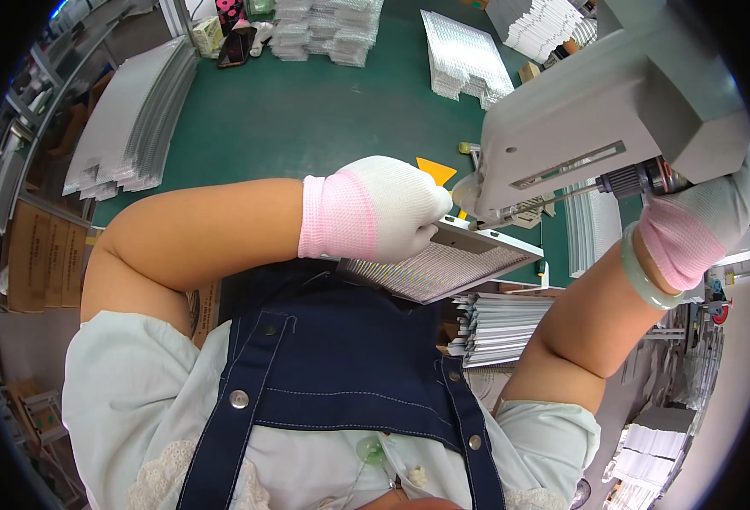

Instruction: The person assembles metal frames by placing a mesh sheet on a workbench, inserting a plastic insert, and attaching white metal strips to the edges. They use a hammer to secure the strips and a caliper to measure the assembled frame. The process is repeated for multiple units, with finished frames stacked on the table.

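Observation:
My left hand point(396, 208), in a white knit glove with a pink cuff, is closed at the upper edge of a framed mesh panel point(443, 263). The panel leans tilted at the near table edge, its left part hidden behind my hand and apron. At the far right, my gloved right hand point(719, 204) is wrapped around the back of an electric screwdriver point(634, 180). The tool's long thin shaft points left, its tip close to the panel's pale frame; contact cannot be made out. A big grey machine housing point(579, 110) hangs over the panel and partly hides the tool.
On the green table point(332, 119) lie stacks of silvery mesh sheets point(328, 30), a pale sheet stack point(133, 119) at left and a phone point(236, 47). A yellow triangular piece point(435, 171) stands beyond my left hand. Stacked metal frames point(507, 327) sit below the table edge.

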A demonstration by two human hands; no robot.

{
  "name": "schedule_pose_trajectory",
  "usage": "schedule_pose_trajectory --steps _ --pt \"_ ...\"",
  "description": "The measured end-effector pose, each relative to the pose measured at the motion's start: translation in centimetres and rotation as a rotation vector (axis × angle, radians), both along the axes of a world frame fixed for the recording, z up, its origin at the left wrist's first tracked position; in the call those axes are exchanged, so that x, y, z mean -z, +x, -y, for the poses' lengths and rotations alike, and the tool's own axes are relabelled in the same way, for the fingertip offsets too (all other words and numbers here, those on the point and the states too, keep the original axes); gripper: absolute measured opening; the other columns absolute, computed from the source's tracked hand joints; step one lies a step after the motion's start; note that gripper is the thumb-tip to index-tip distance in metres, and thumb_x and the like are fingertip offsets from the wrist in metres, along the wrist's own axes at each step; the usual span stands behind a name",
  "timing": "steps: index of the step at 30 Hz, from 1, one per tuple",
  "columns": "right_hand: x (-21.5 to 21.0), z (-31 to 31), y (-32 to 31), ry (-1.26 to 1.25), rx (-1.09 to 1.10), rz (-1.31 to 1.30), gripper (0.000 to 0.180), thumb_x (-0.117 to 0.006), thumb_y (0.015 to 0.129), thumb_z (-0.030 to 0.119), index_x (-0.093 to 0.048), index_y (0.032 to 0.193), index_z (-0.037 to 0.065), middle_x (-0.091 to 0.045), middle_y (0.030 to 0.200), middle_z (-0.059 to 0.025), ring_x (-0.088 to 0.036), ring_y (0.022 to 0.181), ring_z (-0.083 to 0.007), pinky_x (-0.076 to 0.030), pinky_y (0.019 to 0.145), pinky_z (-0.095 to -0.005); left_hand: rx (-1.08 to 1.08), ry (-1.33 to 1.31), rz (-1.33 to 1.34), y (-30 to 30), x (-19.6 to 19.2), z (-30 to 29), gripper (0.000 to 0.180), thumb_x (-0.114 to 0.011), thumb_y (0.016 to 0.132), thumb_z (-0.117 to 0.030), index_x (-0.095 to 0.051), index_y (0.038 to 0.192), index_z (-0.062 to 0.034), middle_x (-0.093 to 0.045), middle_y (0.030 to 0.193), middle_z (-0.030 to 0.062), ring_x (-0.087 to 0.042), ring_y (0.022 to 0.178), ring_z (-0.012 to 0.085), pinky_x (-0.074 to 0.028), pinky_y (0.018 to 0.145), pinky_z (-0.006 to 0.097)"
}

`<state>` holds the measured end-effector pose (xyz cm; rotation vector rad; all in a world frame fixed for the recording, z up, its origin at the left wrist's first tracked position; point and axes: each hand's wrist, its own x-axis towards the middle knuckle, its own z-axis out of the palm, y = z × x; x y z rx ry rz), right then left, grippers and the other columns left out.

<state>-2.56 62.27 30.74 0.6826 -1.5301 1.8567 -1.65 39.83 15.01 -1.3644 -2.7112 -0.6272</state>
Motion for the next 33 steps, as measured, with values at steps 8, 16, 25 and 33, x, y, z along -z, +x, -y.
schedule_pose_trajectory --steps 8,16,25,33 --pt "3.9 1.2 -1.9 0.077 -0.318 -0.110 0.025 -0.060 0.097 0.022 -0.062 0.111 0.002 -0.065 0.100 -0.0057 -0.062 0.087 -0.0144 -0.052 0.078 -0.0279 0.086 0.147 -0.098 0.6 1.1 -0.6 0.022 -0.061 0.086 -0.023 -0.065 0.088 -0.0016 -0.065 0.079 0.0173 -0.066 0.076 0.0366 -0.054 0.071 0.046" --pt "4.0 4.1 -4.2 -0.065 -0.473 0.127 0.023 -0.060 0.097 0.021 -0.062 0.110 0.003 -0.065 0.097 -0.0046 -0.062 0.084 -0.0129 -0.051 0.075 -0.0267 0.078 0.079 -0.121 -0.8 3.4 -1.0 0.023 -0.062 0.088 -0.026 -0.062 0.087 -0.0027 -0.065 0.082 0.0167 -0.066 0.079 0.0368 -0.053 0.073 0.045" --pt "4.0 4.2 -4.1 -0.109 -0.504 0.186 0.021 -0.061 0.096 0.019 -0.063 0.109 0.003 -0.066 0.094 -0.0033 -0.062 0.080 -0.0113 -0.050 0.073 -0.0254 0.109 0.027 -0.145 -1.4 3.7 -0.7 0.025 -0.063 0.087 -0.028 -0.063 0.085 -0.0027 -0.064 0.079 0.0167 -0.066 0.078 0.0366 -0.052 0.072 0.045" --pt "4.1 4.3 -3.3 -0.116 -0.471 0.201 0.019 -0.061 0.096 0.018 -0.064 0.108 0.003 -0.066 0.092 -0.0022 -0.062 0.077 -0.0098 -0.050 0.071 -0.0242 0.135 0.049 -0.090 -1.4 3.7 -0.5 0.025 -0.064 0.087 -0.027 -0.064 0.083 -0.0025 -0.063 0.076 0.0171 -0.065 0.075 0.0374 -0.052 0.071 0.045"
